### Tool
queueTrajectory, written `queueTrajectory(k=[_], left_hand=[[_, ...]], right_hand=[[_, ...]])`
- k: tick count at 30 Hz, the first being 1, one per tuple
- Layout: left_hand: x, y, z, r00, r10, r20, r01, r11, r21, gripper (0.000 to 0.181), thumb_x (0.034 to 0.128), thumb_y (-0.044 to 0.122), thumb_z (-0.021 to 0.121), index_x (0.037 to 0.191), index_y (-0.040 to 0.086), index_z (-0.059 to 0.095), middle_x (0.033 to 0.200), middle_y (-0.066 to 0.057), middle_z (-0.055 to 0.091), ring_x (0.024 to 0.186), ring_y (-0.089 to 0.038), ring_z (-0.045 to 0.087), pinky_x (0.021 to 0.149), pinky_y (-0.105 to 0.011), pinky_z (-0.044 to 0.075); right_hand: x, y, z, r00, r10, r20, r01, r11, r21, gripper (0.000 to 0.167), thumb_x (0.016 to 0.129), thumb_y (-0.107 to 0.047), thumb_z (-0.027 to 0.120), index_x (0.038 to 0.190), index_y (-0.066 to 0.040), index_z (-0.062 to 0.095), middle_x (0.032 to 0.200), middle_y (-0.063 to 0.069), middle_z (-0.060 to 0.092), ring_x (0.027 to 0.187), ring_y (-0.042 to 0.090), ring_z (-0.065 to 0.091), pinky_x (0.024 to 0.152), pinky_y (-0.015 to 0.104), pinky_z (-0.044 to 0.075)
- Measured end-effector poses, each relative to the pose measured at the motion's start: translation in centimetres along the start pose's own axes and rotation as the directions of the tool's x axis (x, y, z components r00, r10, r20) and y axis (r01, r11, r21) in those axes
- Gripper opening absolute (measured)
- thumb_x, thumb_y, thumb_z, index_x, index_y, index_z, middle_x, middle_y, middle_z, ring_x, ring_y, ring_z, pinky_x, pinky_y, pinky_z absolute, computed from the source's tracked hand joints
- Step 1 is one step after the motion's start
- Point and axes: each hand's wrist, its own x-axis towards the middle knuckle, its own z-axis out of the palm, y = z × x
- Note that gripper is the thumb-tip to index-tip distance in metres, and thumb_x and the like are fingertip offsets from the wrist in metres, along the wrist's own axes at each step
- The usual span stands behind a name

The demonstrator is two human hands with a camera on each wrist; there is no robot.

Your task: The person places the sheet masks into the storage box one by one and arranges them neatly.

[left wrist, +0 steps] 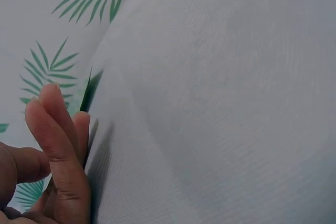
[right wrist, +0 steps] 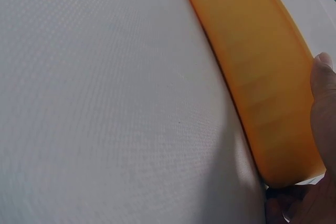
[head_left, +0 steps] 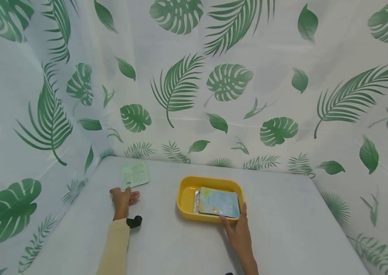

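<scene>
A pale green flat packet (head_left: pixel 135 174) with fine print and a barcode lies at the far left of the white table. Just below its near edge is my left hand (head_left: pixel 122 198), its fingers (left wrist: pixel 58 145) fairly straight and low over the cloth; in the left wrist view the packet shows only as a thin dark green edge (left wrist: pixel 92 88). My right hand (head_left: pixel 240 233) grips the near right corner of a yellow tray (head_left: pixel 187 216), thumb at the rim and fingers round the side. Inside the tray lies a blue and yellow packet (head_left: pixel 219 202), overlapping a silvery packet (head_left: pixel 196 201).
The white-covered table (head_left: pixel 166 244) is bordered at the back and sides by a leaf-printed curtain (head_left: pixel 187 91). A black wrist camera (head_left: pixel 134 221) sits on the left wrist, beside a pale yellow sleeve (head_left: pixel 115 244).
</scene>
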Motion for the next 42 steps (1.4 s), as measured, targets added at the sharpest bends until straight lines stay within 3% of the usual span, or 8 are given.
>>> queueTrajectory(k=[6,13,20,25,31,42], left_hand=[[1.4,0.0,-0.2,1.000,0.012,0.009,-0.013,0.997,0.070,0.046,0.1007,0.011,0.046,0.135,-0.007,0.022,0.060,-0.002,0.066,0.046,-0.006,0.064,0.049,-0.021,0.054],[2.4,-0.1,0.2,0.997,0.041,-0.072,-0.030,0.989,0.147,0.044,0.0986,0.011,0.050,0.130,-0.011,0.029,0.054,0.000,0.061,0.039,-0.004,0.058,0.045,-0.019,0.051],[2.9,-0.1,0.4,0.984,0.127,-0.123,-0.089,0.959,0.270,0.045,0.0964,0.013,0.056,0.125,-0.013,0.033,0.049,0.001,0.055,0.033,-0.002,0.051,0.040,-0.016,0.046],[3.1,-0.5,0.5,0.973,0.163,-0.161,-0.098,0.932,0.349,0.041,0.0952,0.014,0.060,0.120,-0.012,0.040,0.050,-0.001,0.057,0.031,0.001,0.048,0.039,-0.014,0.043],[3.0,-0.6,0.5,0.972,0.172,-0.157,-0.107,0.928,0.356,0.037,0.0955,0.014,0.060,0.117,-0.011,0.043,0.057,-0.006,0.064,0.034,0.001,0.050,0.041,-0.014,0.043],[2.4,-0.1,0.4,0.984,0.127,-0.123,-0.079,0.939,0.334,0.036,0.0949,0.009,0.057,0.120,-0.015,0.049,0.053,-0.003,0.062,0.037,0.000,0.053,0.041,-0.013,0.042]], right_hand=[[0.0,0.0,0.2,1.000,0.014,-0.011,-0.014,1.000,0.002,0.107,0.090,-0.058,0.059,0.156,-0.011,-0.010,0.159,0.029,0.013,0.144,0.048,0.021,0.114,0.059,0.025],[-0.1,0.0,0.1,1.000,0.004,-0.004,-0.004,1.000,-0.010,0.107,0.091,-0.058,0.058,0.156,-0.009,-0.011,0.159,0.030,0.013,0.144,0.049,0.021,0.114,0.059,0.025],[-0.3,-0.3,0.0,1.000,0.013,0.000,-0.013,1.000,-0.005,0.106,0.090,-0.060,0.058,0.156,-0.012,-0.010,0.160,0.028,0.012,0.145,0.046,0.020,0.115,0.058,0.024],[-0.4,-0.5,0.0,1.000,0.019,0.000,-0.019,1.000,-0.011,0.107,0.090,-0.062,0.057,0.156,-0.013,-0.011,0.161,0.026,0.012,0.146,0.045,0.020,0.115,0.058,0.025],[-0.4,-0.5,0.0,1.000,0.005,-0.006,-0.005,1.000,-0.003,0.106,0.090,-0.061,0.058,0.157,-0.014,-0.010,0.162,0.025,0.011,0.147,0.044,0.019,0.116,0.057,0.024],[-0.4,-0.2,0.1,1.000,-0.001,-0.008,0.001,1.000,-0.003,0.106,0.090,-0.061,0.058,0.157,-0.015,-0.010,0.162,0.023,0.010,0.148,0.042,0.018,0.117,0.056,0.023]])
